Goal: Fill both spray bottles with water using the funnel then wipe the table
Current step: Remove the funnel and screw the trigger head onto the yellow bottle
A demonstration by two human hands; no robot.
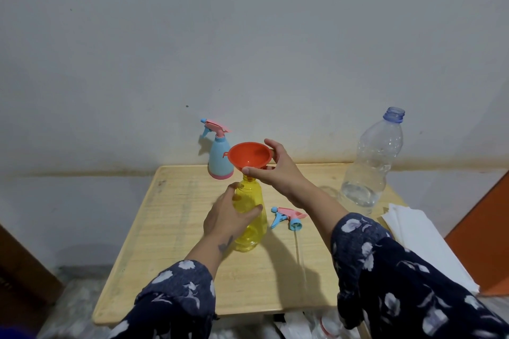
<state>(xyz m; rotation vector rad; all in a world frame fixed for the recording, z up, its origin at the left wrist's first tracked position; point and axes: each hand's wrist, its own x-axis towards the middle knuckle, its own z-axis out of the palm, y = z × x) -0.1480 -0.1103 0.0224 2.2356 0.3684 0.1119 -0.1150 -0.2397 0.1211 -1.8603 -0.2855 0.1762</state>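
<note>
Left hand: our left hand (228, 215) wraps around the body of the yellow spray bottle (252, 217), fingers closed on it, steadying it upright on the table (176, 228).
Right hand: our right hand (275, 166) pinches the rim of the orange funnel (249, 157), thumb and fingers closed on its right edge; the spout sits at, or just in, the yellow bottle's neck. We cannot tell how deep it goes.
Tipping risk: we judge the funnel top-heavy on so narrow a neck; if we let go before it seats, it may lean and fall.
Spill risk: the clear water bottle (371, 165) is big and uncapped, so a quick pour could overrun the funnel and wet the table and the white cloths (421, 239) just beside it.
Knock risk: the loose spray head (287, 217) lies close by the yellow bottle, its tube trailing toward us; a sleeve could sweep it off.
Yellow bottle contents: open at the top, it looks empty, though the tint makes this hard to judge.
Clear bottle contents: a low pool of water at the bottom, the rest air.
Blue spray bottle (219, 158): capped with its trigger head, at the table's far edge; opaque, so its contents are hidden.
</note>
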